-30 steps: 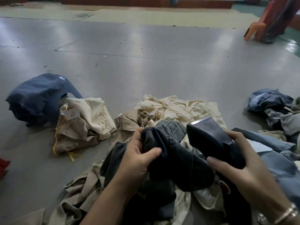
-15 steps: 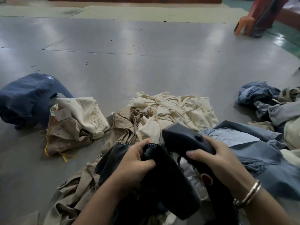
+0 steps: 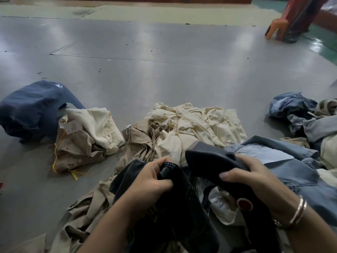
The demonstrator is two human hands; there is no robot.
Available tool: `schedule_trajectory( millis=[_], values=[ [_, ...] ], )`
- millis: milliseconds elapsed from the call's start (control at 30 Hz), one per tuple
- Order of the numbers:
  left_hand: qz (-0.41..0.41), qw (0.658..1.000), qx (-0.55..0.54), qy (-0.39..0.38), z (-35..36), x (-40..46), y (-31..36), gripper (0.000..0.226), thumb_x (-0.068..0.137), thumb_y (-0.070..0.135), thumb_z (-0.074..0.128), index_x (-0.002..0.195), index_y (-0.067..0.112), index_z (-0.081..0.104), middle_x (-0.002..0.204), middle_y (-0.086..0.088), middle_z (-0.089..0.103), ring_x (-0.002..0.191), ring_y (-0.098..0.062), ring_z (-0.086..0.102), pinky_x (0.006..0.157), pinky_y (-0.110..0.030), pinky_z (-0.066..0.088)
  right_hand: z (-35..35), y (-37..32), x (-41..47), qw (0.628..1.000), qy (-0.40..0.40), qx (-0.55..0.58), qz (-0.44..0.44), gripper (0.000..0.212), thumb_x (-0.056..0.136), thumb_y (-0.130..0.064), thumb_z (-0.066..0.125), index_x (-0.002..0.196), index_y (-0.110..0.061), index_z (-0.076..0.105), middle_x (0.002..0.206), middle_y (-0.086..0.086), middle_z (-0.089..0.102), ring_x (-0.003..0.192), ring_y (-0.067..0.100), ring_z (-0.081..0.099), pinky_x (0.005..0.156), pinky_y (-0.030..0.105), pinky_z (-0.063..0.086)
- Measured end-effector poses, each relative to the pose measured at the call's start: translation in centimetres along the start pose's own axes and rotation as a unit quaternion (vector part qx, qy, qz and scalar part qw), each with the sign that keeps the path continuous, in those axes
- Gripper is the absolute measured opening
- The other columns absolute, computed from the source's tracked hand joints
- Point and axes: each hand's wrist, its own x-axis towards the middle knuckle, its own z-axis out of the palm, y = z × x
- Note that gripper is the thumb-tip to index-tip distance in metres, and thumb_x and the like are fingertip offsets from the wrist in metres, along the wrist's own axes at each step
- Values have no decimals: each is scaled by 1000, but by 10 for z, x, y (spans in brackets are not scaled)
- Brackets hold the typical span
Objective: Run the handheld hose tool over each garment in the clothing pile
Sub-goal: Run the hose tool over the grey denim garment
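1. Our left hand (image 3: 151, 181) had a tight grip on the dark jeans (image 3: 182, 216), with the fingers curled round a fold of them.
2. Our right hand (image 3: 255, 179) had its grip closed round the black hose tool (image 3: 209, 161), just to the right of the dark jeans.
3. The tool's flat head pointed up and away from us, above the jeans.
4. A red round button (image 3: 244, 204) showed on the tool's handle, right of the jeans.
5. Cream clothes (image 3: 191, 125) lay on the floor (image 3: 164, 70) just behind the jeans.
6. A light blue denim piece (image 3: 282, 161) lay to the right of the jeans.
7. A navy garment (image 3: 31, 108) sat far left of the jeans, touching a tan and cream bundle (image 3: 85, 137).
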Motion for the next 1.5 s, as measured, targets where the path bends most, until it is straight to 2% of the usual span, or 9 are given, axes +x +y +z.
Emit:
schedule_trajectory(
  millis=[167, 367, 600, 700, 833, 933, 1033, 1233, 1500],
  values=[
    [-4, 1000, 23, -12, -6, 0, -1, 19, 63, -11, 52, 80, -3, 54, 72, -13, 51, 65, -22, 50, 58, -27, 41, 14, 0, 6, 998, -52, -16, -15, 24, 59, -23, 75, 82, -21, 73, 61, 1, 65, 50, 11, 61, 45, 19, 46],
    [8, 999, -12, -48, -8, -2, 2, 43, 66, -15, 46, 61, 25, 61, 59, 8, 54, 52, -4, 53, 50, -15, 43, 1, 2, 6, 999, -35, 18, 1, 41, 47, -32, 76, 85, -16, 72, 63, 10, 65, 47, 20, 60, 41, 25, 47],
    [-9, 998, 14, -53, -12, -2, -4, 24, 57, -6, 53, 81, -8, 49, 72, -15, 46, 64, -25, 44, 55, -28, 37, 4, 1, 12, 998, -62, 22, -19, 38, 47, -29, 75, 83, -17, 73, 64, 6, 65, 49, 15, 60, 42, 22, 47],
    [-15, 999, 5, -41, -12, -3, -1, 20, 56, -1, 54, 66, 3, 37, 65, -11, 35, 57, -20, 35, 52, -27, 30, -5, 1, 10, 998, -55, 6, -25, 36, 47, -24, 75, 83, -20, 74, 64, 5, 66, 52, 15, 63, 45, 21, 48],
    [-28, 999, 12, -38, -11, 0, -2, 29, 57, -8, 50, 85, -7, 56, 73, -16, 49, 66, -29, 46, 56, -30, 36, 6, 4, 7, 992, -122, -8, -15, 38, 52, -30, 75, 90, -23, 74, 69, 3, 68, 57, 13, 64, 48, 19, 49],
    [-23, 997, -59, -36, -10, 1, 0, 42, 65, -9, 56, 92, 18, 73, 90, -11, 70, 81, -23, 68, 67, -27, 54, 7, 4, 11, 997, -26, 33, -63, 33, 50, -28, 75, 83, -28, 74, 64, 4, 67, 50, 15, 62, 43, 21, 47],
    [-28, 968, -248, -6, -8, 3, 6, 31, 73, -4, 61, 98, 11, 72, 96, -16, 70, 84, -23, 70, 71, -30, 57, 0, 4, 8, 985, 85, 106, -102, 22, 58, -16, 71, 77, -28, 70, 59, 9, 62, 42, 23, 56, 36, 27, 44],
    [-49, 935, -344, 68, -7, 10, 11, 49, 64, -9, 43, 104, 12, 63, 89, -10, 66, 73, -19, 66, 68, -31, 56, -2, 18, -3, 984, 25, 158, -77, 57, 47, -22, 74, 102, -10, 63, 71, 17, 66, 48, 25, 60, 42, 28, 48],
    [-61, 965, -222, 128, -3, 19, 13, 48, 74, -7, 49, 118, 10, 57, 99, -12, 68, 80, -19, 68, 70, -32, 57, 22, 22, 13, 978, 58, 166, -113, 44, 52, -22, 70, 95, -15, 64, 61, 14, 59, 42, 24, 53, 40, 25, 44]
  ],
)
